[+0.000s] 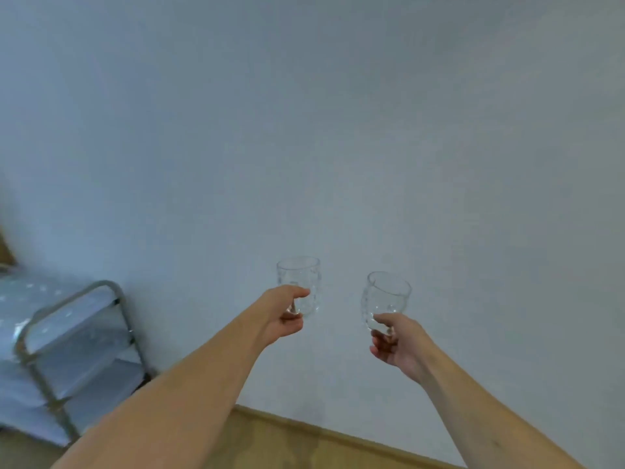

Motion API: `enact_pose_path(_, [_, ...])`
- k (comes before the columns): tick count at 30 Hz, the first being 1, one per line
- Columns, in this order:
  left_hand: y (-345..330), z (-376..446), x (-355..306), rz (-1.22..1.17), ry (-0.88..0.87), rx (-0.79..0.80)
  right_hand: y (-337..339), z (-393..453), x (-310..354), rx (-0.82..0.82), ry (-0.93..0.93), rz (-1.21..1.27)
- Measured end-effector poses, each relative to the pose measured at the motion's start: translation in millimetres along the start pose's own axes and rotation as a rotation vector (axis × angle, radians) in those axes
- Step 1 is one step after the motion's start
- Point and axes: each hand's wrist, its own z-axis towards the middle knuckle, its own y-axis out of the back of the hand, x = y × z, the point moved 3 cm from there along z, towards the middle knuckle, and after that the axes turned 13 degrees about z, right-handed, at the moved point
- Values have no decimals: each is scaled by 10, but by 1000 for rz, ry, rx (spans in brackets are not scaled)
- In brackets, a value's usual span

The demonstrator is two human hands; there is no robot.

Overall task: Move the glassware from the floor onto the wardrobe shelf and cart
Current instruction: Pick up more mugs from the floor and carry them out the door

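Fingers of the left hand curl round one clear glass — upright, in mid-air before the wall; the right hand grips another glass, tilted, the cart standing lower left.

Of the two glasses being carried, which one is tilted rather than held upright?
The glass in the right hand: that right-hand glass leans to the right, while the left-hand glass, gripped by the left hand, stands close to upright.

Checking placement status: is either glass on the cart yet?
No: the left hand and right hand each hold a glass in the air, beside the cart.
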Motion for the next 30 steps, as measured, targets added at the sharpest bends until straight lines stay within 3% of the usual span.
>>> enact_pose_path(8, [1891, 111, 137, -158, 97, -412, -2115, 725, -704, 361, -215, -241])
enact_pose_path(17, [3217, 88, 329, -320, 147, -727, -3817, 953, -1484, 695, -302, -449])
enact_pose_path(30, [5116, -193, 1196, -493, 243, -962, -5648, 639, -3151, 948, -468, -630])
